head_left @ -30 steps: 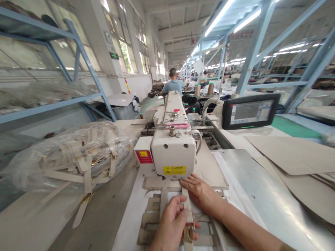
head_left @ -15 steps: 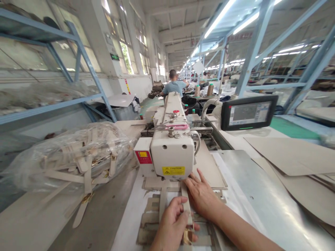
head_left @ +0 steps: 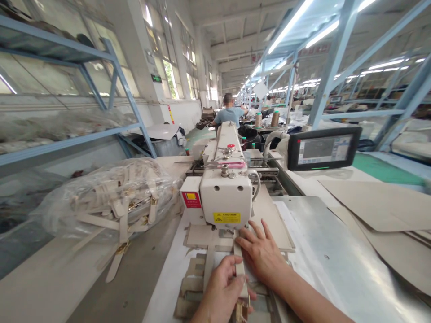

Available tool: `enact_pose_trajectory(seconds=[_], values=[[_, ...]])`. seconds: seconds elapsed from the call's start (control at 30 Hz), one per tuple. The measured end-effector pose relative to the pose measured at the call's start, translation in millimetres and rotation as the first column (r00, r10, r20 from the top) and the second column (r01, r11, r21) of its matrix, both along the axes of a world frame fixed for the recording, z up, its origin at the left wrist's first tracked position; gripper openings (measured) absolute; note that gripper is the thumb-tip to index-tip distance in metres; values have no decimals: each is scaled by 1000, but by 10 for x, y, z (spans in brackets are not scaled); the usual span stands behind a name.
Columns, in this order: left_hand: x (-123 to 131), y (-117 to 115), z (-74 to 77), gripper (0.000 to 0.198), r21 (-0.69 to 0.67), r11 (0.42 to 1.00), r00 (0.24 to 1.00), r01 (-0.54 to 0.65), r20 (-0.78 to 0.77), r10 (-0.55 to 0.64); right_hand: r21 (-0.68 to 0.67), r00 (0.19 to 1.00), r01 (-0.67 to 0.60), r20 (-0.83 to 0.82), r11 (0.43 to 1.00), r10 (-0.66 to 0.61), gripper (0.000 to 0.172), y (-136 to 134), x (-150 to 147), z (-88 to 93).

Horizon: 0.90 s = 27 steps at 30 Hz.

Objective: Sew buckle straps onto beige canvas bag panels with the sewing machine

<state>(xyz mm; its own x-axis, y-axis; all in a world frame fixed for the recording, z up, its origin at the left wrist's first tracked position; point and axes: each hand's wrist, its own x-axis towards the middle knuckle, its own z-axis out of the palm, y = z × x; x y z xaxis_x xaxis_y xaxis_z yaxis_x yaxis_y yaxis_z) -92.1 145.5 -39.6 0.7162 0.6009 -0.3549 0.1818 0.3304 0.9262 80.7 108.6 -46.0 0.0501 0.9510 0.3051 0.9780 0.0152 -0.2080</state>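
Note:
My left hand [head_left: 222, 287] is closed around a beige strap [head_left: 239, 265], with the thumb on top and fingertips showing at its right side. Below the fingers, a gold buckle [head_left: 239, 310] sits on the strap near the bottom of the view. My right hand [head_left: 264, 255] lies open with fingers spread, its fingertips at the strap's far end beside the sewing machine head [head_left: 227, 197]. Under both hands is a flat beige template [head_left: 197, 235] with cut-out slots. The machine head hides the needle area.
A clear plastic bag [head_left: 90, 197] of beige buckled straps lies on the left, some straps spilling out. To the right are a control screen [head_left: 325, 148] and large beige sheets [head_left: 380, 204] by a metal plate [head_left: 303, 224]. Farther back sits a person [head_left: 229, 114] in blue.
The view has shifted slightly, so the machine and bag appear farther right. My right hand's fingers have shifted a little at the strap's far end; my left hand keeps its hold.

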Motion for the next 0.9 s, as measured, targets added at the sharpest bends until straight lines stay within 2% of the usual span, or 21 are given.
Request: enact_pose_trajectory(seconds=[0.1,0.37,0.6,0.9], values=[[-27,-16,19,62,-15,1000,1000,-15,-9,15,-25,999,41,10,999,-40,30,-40,-3,13],[-161,-34,177,60,-136,988,995,-72,54,80,-28,999,33,28,999,-32,34,-51,23,-21],[-279,3,126,55,-130,991,997,-42,59,50,-19,999,16,48,1000,-15,35,2,-75,-47],[-244,-87,237,66,-175,984,1000,20,13,-18,-5,998,24,66,1000,-23,35,-157,-22,-56]])
